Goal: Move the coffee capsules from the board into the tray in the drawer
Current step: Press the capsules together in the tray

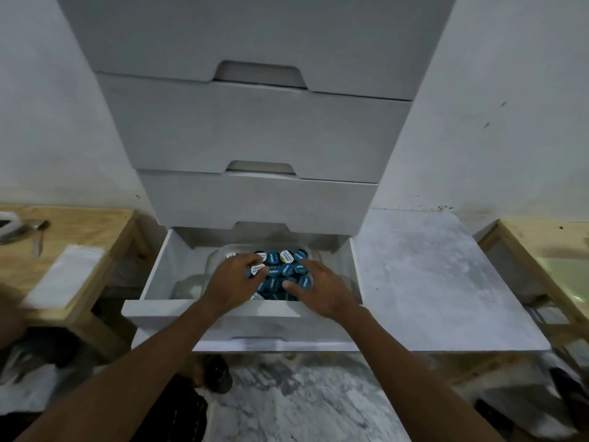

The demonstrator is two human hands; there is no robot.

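Drawer (149, 275): bottom one of a white drawer unit (255, 129), standing pulled out toward the person; the three drawers above it are sitting closed.
Tray (220, 252): clear plastic, lying inside the open drawer, its rim showing at the back left.
Coffee capsules (288, 269): mostly blue-lidded, a few white-lidded, piling up in the tray in a loose heap, lids facing up with printed lettering.
Left hand (234, 282): reaching into the drawer, palm down, lying on the left side of the heap; the fingers are curling over the capsules. Grip: cannot tell whether it is closing on any one capsule.
Right hand (322, 290): palm down over the right side of the heap, fingers spread and resting on the capsules, thumb pointing inward. Grip: loosely spread, enclosing nothing that shows.
Board (439, 282): pale marbled slab just right of the drawer, showing bare surface.
Left bench (79, 224): wooden, carrying a white sheet (63, 279).
Right bench (541, 237): wooden, partly cut off at the edge.
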